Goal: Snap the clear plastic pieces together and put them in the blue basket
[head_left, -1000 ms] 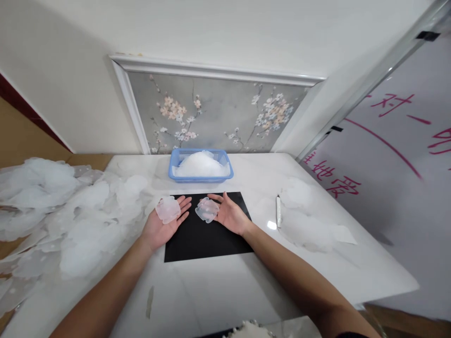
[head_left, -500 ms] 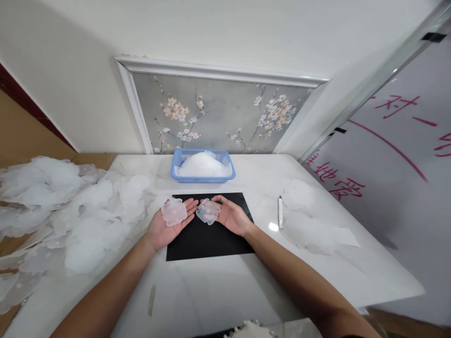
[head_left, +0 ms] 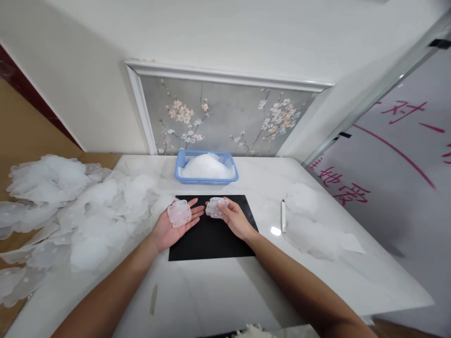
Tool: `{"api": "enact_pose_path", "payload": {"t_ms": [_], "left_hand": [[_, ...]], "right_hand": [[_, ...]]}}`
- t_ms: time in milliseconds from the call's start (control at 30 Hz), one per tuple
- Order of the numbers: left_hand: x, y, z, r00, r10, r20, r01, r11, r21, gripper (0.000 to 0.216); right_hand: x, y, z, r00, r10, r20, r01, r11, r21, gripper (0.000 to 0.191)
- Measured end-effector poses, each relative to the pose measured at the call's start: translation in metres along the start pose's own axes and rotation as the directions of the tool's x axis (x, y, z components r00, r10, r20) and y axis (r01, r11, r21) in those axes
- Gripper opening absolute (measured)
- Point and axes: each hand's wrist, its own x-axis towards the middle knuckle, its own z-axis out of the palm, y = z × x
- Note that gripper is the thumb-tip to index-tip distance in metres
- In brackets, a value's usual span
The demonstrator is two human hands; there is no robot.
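Note:
My left hand (head_left: 171,230) is palm up with its fingers stretched out, and a sheer white flower-shaped piece (head_left: 179,213) lies across the palm. It could be a single layer or a small stack; I cannot tell. Just to the right, my right hand (head_left: 236,218) pinches a second sheer white flower-shaped piece (head_left: 214,208) between thumb and fingers. Small pale dots show on that one. Both hands are above a black mat (head_left: 211,244), their fingertips close together.
Beyond the mat stands a blue basket (head_left: 207,180) heaped with white pieces. Loose sheer pieces (head_left: 95,225) spread over the table's left side, with more (head_left: 313,234) at the right. A pale pen-like tool (head_left: 283,216) lies right of the mat. A whiteboard (head_left: 405,197) borders the right.
My right hand has turned, bringing its thumb over the front of its piece, which has tilted. My left hand keeps its pose. The whole view has shifted slightly.

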Motion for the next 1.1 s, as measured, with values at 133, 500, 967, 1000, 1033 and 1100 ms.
{"api": "enact_pose_path", "payload": {"t_ms": [133, 500, 967, 1000, 1033, 1100], "left_hand": [[0.004, -0.003, 0.006, 0.996, 0.056, -0.069, -0.049, 0.994, 0.093, 0.056], [0.009, -0.023, 0.013, 0.902, 0.431, 0.022, -0.238, 0.454, 0.859, 0.058], [-0.016, 0.048, -0.038, 0.824, 0.565, 0.033, 0.217, -0.37, 0.903, 0.049], [-0.017, 0.049, -0.035, 0.823, 0.566, 0.05, 0.184, -0.348, 0.919, 0.048], [-0.017, 0.05, -0.031, 0.821, 0.568, 0.059, 0.15, -0.314, 0.937, 0.047], [-0.019, 0.052, -0.026, 0.819, 0.572, 0.045, 0.098, -0.216, 0.972, 0.042]], "right_hand": [[-0.002, -0.001, 0.003, 0.995, 0.075, 0.06, -0.079, 0.994, 0.072, 0.033], [-0.005, 0.003, 0.01, 0.959, 0.231, 0.162, -0.25, 0.962, 0.109, 0.046], [0.032, -0.006, 0.037, 0.985, -0.01, 0.17, 0.136, 0.648, -0.75, 0.016], [0.038, -0.004, 0.045, 0.982, -0.033, 0.184, 0.173, 0.534, -0.827, 0.023], [0.043, -0.002, 0.054, 0.985, -0.036, 0.171, 0.169, 0.457, -0.873, 0.03], [0.054, 0.002, 0.068, 0.993, 0.009, 0.115, 0.1, 0.429, -0.898, 0.029]]}}
